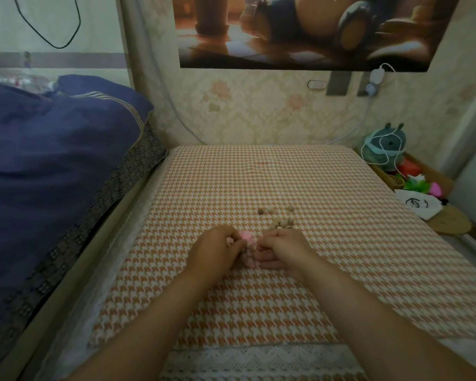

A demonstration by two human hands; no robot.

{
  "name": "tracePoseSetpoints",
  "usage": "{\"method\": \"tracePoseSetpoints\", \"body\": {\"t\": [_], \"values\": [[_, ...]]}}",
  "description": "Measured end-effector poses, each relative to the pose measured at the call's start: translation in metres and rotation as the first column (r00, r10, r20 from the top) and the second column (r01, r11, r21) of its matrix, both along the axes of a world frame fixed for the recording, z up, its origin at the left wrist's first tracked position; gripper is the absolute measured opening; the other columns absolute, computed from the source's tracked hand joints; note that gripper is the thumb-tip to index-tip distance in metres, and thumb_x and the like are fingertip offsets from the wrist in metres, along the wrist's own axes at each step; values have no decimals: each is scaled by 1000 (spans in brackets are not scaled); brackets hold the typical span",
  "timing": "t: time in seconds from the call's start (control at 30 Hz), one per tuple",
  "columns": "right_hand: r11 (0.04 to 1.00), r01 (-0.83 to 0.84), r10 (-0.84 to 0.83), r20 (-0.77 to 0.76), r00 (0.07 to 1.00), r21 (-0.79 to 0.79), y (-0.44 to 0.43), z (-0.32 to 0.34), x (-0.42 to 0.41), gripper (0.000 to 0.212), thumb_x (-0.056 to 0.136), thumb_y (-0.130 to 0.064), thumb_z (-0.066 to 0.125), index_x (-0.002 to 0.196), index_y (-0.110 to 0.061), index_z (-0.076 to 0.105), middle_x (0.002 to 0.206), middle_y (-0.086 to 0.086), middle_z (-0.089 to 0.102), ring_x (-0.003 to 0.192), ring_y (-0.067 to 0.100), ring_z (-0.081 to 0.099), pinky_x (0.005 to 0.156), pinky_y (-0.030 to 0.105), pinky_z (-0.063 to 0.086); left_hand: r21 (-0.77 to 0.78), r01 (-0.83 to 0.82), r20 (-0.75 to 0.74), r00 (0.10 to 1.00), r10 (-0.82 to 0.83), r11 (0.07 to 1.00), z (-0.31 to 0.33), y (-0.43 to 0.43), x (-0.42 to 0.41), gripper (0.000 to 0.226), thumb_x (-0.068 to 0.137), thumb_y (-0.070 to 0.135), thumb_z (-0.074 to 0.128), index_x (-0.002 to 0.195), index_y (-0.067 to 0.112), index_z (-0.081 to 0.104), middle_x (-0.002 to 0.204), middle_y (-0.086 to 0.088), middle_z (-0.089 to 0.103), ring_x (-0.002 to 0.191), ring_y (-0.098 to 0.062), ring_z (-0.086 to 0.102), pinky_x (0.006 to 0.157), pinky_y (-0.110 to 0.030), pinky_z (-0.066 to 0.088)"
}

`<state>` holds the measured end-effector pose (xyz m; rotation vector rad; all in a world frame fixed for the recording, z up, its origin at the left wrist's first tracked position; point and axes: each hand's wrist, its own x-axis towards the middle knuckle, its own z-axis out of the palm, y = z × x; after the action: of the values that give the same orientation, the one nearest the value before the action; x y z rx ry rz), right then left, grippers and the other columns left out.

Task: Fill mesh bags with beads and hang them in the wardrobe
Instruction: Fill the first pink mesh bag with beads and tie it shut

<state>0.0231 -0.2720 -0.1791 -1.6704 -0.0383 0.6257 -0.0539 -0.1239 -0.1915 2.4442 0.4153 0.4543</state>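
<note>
Nearest, on the checked cloth (259,312), the left hand (217,248) and the right hand (283,251) pinch a small pink mesh bag (247,239) between them with curled fingers. How full it is, I cannot tell. Just behind lie loose beads (280,220), so filling seems unfinished and hanging is not yet done.

A: The houndstooth cloth (259,174) before you is woven, matt and coarse, with a lace trim (259,356) along its near edge.
B: Your beads (282,222) look like dull, bare wood; your pink bag (243,235), thin soft mesh.
</note>
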Motion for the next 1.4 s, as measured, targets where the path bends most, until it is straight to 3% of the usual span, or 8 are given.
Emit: {"method": "tracePoseSetpoints", "body": {"t": [0.07, 0.13, 0.27, 0.47, 0.7, 0.97, 1.17, 1.4], "values": [[994, -25, 58, 302, 952, -111, -3, -2, -2, 8, 86, -17, 76, 78, -18, 73, 74, 0, 73, 70, 18, 71, 74, 38, 62, -49, -15, -4, 1000, 14, 999, -3, 1, 4, 15, 85, 40, 66, 77, 28, 70, 73, 11, 69, 72, -7, 65, 73, -32, 55], [958, -28, 209, 629, 749, -285, -5, -7, 0, 16, 82, -26, 80, 70, -30, 70, 77, -10, 69, 69, 3, 64, 70, 20, 54, -129, -17, 10, 1000, 19, 992, -5, 1, 7, 15, 85, 37, 68, 73, 28, 71, 68, 11, 70, 67, -4, 66, 70, -32, 57], [913, -103, 396, 800, 451, -394, -4, -19, 0, 10, 84, -17, 76, 79, -26, 72, 89, -13, 60, 76, -3, 59, 72, 9, 46, -206, -21, 58, 998, 34, 978, -4, -3, 7, 17, 86, 28, 70, 69, 26, 71, 61, 12, 69, 59, 4, 64, 65, -23, 54], [928, -65, 346, 782, 518, -367, 4, -19, 6, 5, 84, -19, 76, 80, -20, 75, 84, -11, 70, 74, 2, 66, 70, 23, 55, -218, -29, 31, 999, 36, 975, -3, 5, 7, 16, 83, 28, 70, 68, 23, 73, 67, 12, 68, 70, -4, 65, 71, -28, 54], [923, -124, 361, 704, 611, -365, 5, -17, 11, 8, 86, -21, 77, 80, -27, 75, 81, -29, 66, 75, -13, 65, 68, 6, 48, 7, 169, 125, 978, -169, 986, -4, 11, 5, 8, 84, 20, 72, 81, 18, 79, 96, 9, 68, 84, 0, 59, 74, -11, 46], [938, -102, 315, 689, 653, -333, 4, -16, 8, 1, 84, -23, 78, 84, -24, 77, 83, -17, 74, 72, -2, 68, 74, 26, 57, -542, 61, 76, 997, -23, 838, 2, 4, 6, 13, 88, 19, 70, 79, 18, 79, 73, -2, 76, 64, -10, 69, 59, -23, 55], [953, -98, 278, 694, 664, -287, 7, -18, 11, 3, 83, -25, 80, 84, -25, 77, 83, -15, 74, 75, -1, 68, 76, 26, 58, -565, 13, 56, 998, 22, 825, 3, 3, 7, 10, 83, 6, 73, 88, 14, 77, 64, 3, 70, 48, 4, 60, 48, -11, 48], [873, -119, 477, 778, 410, -472, -1, -8, 15, 9, 90, -27, 71, 97, -28, 77, 102, -14, 71, 85, 1, 66, 80, 27, 55, -601, -11, 150, 980, 127, 799, -8, -6, 10, 9, 80, 10, 77, 83, 18, 74, 73, 1, 74, 63, -10, 69, 54, -19, 52]]}}
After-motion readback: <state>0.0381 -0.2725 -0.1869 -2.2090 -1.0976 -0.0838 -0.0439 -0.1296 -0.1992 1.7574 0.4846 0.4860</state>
